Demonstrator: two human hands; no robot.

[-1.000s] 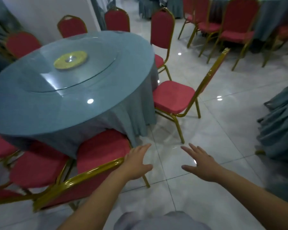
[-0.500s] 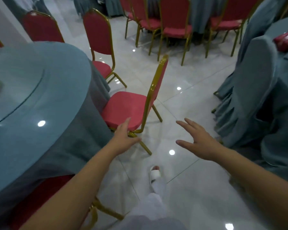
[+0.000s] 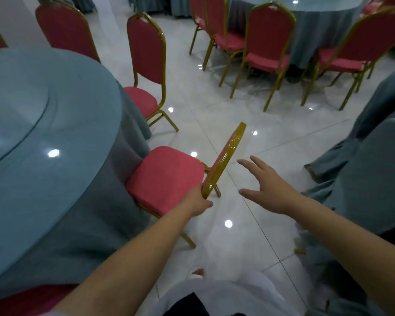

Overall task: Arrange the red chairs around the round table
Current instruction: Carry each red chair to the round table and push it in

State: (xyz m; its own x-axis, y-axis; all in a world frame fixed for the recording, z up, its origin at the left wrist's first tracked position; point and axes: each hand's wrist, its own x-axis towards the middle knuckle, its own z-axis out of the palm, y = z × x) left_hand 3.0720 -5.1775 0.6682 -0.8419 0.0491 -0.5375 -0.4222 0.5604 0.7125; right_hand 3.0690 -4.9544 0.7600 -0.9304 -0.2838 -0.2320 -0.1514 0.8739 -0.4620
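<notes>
Head view. Half a second earlier the left hand [image 3: 197,202] was reaching, fingers spread, toward the seat corner of the red chair [image 3: 167,174]. It now clasps the near end of the gilt back frame [image 3: 226,158], thumb on the outer side. The right hand [image 3: 268,190] is as before: spread, holding nothing, just beside the backrest and not touching it. The chair stands on the tiled floor [image 3: 228,247], its seat against the cloth of the round counter [image 3: 43,133], between a neighbouring chair [image 3: 146,55] and another cut off at the lower-left edge [image 3: 21,299]. The grip suggests this chair is about to be squared up or pushed in. The left fingers are hidden behind the frame. The backrest appears edge-on. The counter-side legs are hidden by the seat and cloth, so the chair's exact alignment cannot be judged.
</notes>
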